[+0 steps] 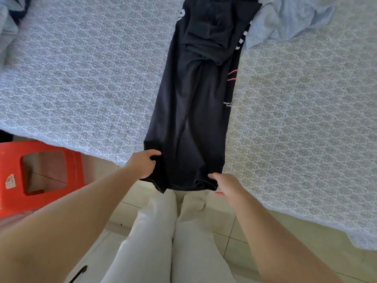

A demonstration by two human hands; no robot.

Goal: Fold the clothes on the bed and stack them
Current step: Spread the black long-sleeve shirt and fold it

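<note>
You are gripping the near hem of the black garment point(195, 111), your left hand point(143, 164) pinching its 7 o'clock corner and your right hand point(225, 183) curling round its 5 o'clock corner. It is lying folded into a long strip on the patterned bed point(81, 78), running toward 12 o'clock, its hem overhanging the edge. A light blue garment point(285, 19) is lying crumpled at 1 o'clock, touching it.

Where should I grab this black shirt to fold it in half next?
Take the black shirt at its two near hem corners, where the left hand and right hand already pinch it. It lies as a long narrow strip running away, so come from the bed's near edge.
</note>
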